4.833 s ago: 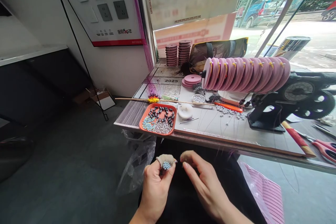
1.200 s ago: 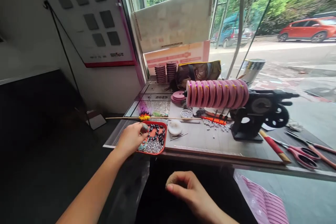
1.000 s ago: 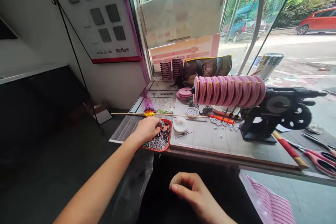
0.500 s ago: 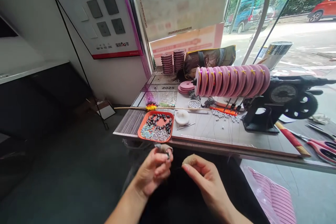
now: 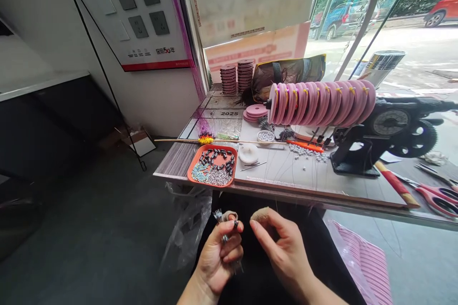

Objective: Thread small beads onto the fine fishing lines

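My left hand (image 5: 222, 250) is closed over the dark space below the table edge. It pinches a small dark bead (image 5: 235, 224) between thumb and index finger, and a bundle of thin wires (image 5: 217, 215) with silvery ends sticks out of its grip. Just right of it, my right hand (image 5: 281, 240) has thumb and index fingertip pressed together; anything between them is too fine to make out. Tan wraps cover both index fingers. Above the hands, an orange tray (image 5: 211, 184) holds black beads, teal tube pieces and small silver beads.
A machine (image 5: 374, 138) carries a row of pink discs (image 5: 322, 102). A white round pad (image 5: 248, 154) lies beside thin needle-like rods (image 5: 253, 166). A bowl of pale beads (image 5: 265, 137), loose beads (image 5: 308, 156), an orange tool (image 5: 305, 147) and scissors (image 5: 434, 196) are on the table.
My left hand has moved right and a little down, nearer my right hand, and turned so more of the wire bundle shows. My right hand stays pinched. The view has shifted slightly.
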Motion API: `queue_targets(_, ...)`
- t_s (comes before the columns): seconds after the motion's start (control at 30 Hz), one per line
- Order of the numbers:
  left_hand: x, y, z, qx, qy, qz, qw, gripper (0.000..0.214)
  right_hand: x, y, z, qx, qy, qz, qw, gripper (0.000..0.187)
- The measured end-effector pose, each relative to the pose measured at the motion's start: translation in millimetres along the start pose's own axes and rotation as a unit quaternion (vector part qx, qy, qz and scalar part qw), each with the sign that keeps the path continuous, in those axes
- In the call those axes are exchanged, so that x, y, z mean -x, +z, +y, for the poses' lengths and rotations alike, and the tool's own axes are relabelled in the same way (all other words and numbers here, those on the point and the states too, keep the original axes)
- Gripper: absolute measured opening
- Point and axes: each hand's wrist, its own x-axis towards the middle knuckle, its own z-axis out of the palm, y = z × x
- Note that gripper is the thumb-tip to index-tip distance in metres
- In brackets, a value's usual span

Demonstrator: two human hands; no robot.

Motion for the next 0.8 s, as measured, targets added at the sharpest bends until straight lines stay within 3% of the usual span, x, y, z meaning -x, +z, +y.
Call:
queue_targets(0.3,0.1,0.1,0.2,-0.047,0.021,-0.019,0.999,0.017,-1.7,-0.8,-3.0,0.006,-0.018,0.001,1.000,0.020)
queue_targets(0.6,0.1,4.7,-0.3,-0.077,0.033,-0.002,0.996,0.018,-2.6,-0.7,-3.2,0.024,-0.023,-0.007,0.999,0.021)
queue_targets(0.8,6.0,10.2,-3.6,-0.204,0.150,0.035,0.967,0.018,-1.2,-0.2,-0.6,0.045,-0.035,-0.043,0.997,0.018)
